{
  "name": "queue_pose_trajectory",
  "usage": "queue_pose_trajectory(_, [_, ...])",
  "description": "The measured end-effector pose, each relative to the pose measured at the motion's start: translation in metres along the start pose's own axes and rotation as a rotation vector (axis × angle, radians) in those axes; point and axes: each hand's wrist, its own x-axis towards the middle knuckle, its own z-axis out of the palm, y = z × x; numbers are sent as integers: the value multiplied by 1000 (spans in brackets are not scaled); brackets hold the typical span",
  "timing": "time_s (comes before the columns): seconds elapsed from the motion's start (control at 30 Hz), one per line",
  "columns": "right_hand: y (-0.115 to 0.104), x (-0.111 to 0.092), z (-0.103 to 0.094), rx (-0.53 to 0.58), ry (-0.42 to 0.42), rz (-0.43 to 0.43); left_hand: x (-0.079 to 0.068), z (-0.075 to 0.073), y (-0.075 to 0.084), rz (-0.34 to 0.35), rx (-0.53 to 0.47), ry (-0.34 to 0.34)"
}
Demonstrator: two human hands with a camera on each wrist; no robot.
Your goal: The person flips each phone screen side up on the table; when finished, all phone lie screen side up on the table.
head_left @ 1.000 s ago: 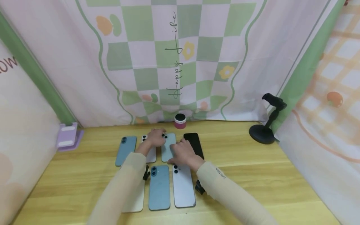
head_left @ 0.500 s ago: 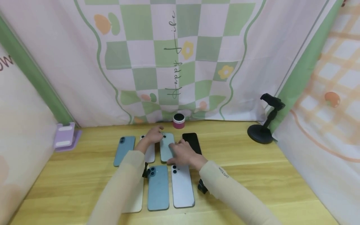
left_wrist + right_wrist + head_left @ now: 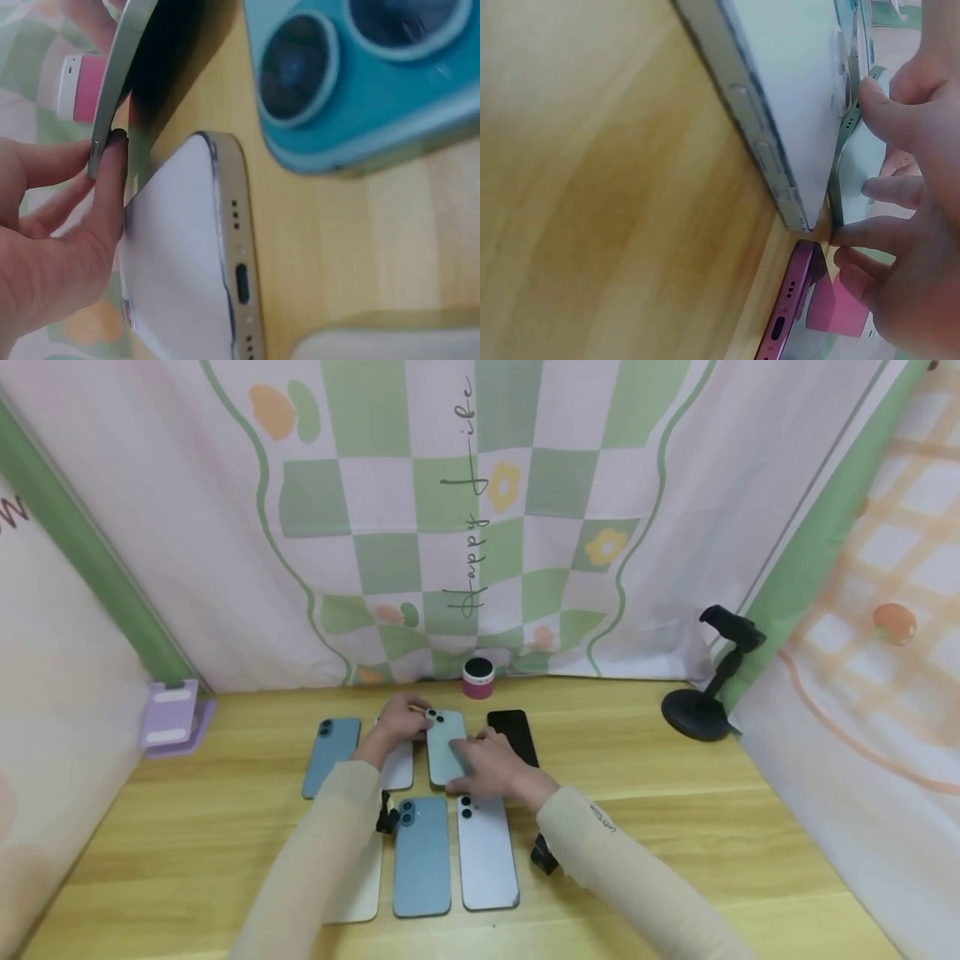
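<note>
A light green phone (image 3: 442, 760) lies back-up in the far row, its left edge raised off the table in the left wrist view. My left hand (image 3: 401, 718) pinches that edge between thumb and fingers (image 3: 112, 176), near the camera lenses. At the lower right of the same phone is my right hand (image 3: 491, 766). Its thumb (image 3: 877, 97) sits on the bottom edge and its other fingers touch the back and right side (image 3: 859, 169). Under my left wrist lies a white phone (image 3: 397, 768), and a black-faced phone (image 3: 513, 735) is right of the green one.
A blue phone (image 3: 332, 756) lies far left. Nearer me are another blue phone (image 3: 422, 860), a pale lilac phone (image 3: 487, 860) and a cream phone (image 3: 363, 881) partly under my left sleeve. Behind stands a pink speaker (image 3: 478, 681); at the sides, a purple stand (image 3: 168, 718) and black stand (image 3: 697, 714).
My left hand has drawn back slightly from beyond the light green phone's top and now grips its left edge. That edge has come up. My right hand stays nearly in place.
</note>
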Motion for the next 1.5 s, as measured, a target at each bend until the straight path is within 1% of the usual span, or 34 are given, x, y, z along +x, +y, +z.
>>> queue_pose_trajectory(0.1, [1,0,-1,-4,-4,2,1,-1,-2,-2,-19,-30])
queue_pose_trajectory(0.2, [2,0,-1,-3,-5,8,0,-3,-2,4,-7,-73])
queue_pose_trajectory(0.27, [2,1,-2,-2,-4,10,0,-3,-1,13,14,-87])
queue_pose_trajectory(0.37, [2,0,-3,19,-13,4,-1,-2,2,15,49,-77])
queue_pose_trajectory(0.53, [5,-1,-7,45,-24,-32,-2,0,4,-11,58,-43])
queue_pose_trajectory(0.67, [7,-2,-12,135,25,-43,-3,0,7,-30,63,-32])
queue_pose_trajectory(0.77, [8,-2,-16,255,66,-17,-4,-2,12,-23,80,-23])
queue_pose_trajectory(0.9, [9,-1,-20,383,95,34,-4,-5,17,-3,117,-13])
queue_pose_trajectory(1.07, [10,0,-25,488,104,63,-1,-8,23,33,206,1])
queue_pose_trajectory(1.13, [11,1,-25,515,103,65,-1,-10,26,55,260,6])
queue_pose_trajectory(1.27, [11,1,-22,558,96,78,-6,-14,39,101,379,16])
queue_pose_trajectory(1.4, [9,0,-19,646,82,103,-13,-13,55,105,547,33])
queue_pose_trajectory(1.43, [8,0,-18,672,76,108,-14,-11,58,103,592,40])
queue_pose_trajectory(1.5, [7,-1,-17,731,63,118,-11,-8,61,92,642,45])
